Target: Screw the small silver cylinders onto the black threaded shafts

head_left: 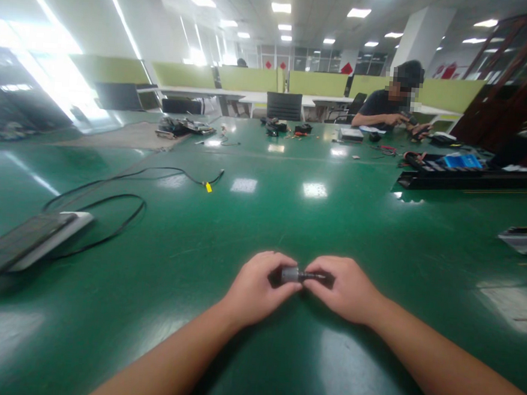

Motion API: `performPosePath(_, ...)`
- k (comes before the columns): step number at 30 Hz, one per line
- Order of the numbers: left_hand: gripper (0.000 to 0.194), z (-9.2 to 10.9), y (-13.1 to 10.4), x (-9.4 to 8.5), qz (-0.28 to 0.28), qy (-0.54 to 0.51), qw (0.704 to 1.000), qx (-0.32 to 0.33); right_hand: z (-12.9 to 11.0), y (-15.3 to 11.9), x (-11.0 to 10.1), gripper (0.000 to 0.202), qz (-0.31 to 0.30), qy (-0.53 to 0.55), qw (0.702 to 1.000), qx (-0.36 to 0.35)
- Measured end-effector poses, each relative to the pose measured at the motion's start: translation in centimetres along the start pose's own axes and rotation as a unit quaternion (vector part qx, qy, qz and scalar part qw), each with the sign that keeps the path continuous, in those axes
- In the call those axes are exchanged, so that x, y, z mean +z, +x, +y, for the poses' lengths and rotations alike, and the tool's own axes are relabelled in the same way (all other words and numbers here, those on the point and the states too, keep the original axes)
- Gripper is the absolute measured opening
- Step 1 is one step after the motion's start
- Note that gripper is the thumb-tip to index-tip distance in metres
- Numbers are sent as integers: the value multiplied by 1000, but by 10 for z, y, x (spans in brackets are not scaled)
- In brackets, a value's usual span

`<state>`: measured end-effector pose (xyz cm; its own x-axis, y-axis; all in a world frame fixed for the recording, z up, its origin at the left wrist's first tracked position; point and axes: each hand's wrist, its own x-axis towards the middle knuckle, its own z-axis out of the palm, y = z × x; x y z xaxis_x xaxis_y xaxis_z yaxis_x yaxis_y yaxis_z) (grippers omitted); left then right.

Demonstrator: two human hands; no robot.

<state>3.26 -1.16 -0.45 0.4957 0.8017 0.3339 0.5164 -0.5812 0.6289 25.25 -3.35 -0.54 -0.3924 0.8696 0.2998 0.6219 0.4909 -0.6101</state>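
Held level just above the green tabletop is a small grey metal cylinder with a thin, dark, stepped shaft (291, 274) pointing right. Its exact kind cannot be made out. My left hand (259, 287) curls around the cylinder end, thumb below and fingers above. The thumb and fingertips of my right hand (345, 287) close on the shaft near where it meets the cylinder, and the shaft's tip reaches into the hollow of that hand. Fingers partly hide the cylinder's left end.
At left, a phone (19, 243) leans on a white block, beside a black cable (140, 207) with a yellow tag (209, 187). A black tray of tools (455, 166) stands at right. Across the table (190, 216), a co-worker (387, 107) handles a dark device near scattered parts.
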Motion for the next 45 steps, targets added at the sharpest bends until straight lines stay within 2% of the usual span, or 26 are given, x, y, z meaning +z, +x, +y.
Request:
performPosePath(35, 24, -4, 1, 2, 0, -14, 1000, -27, 1, 0, 0, 8, 12, 4, 1000, 11)
performPosePath(45, 22, -6, 2, 3, -18, -24, 998, -47, 3, 0, 0, 8, 17, 0, 1000, 17)
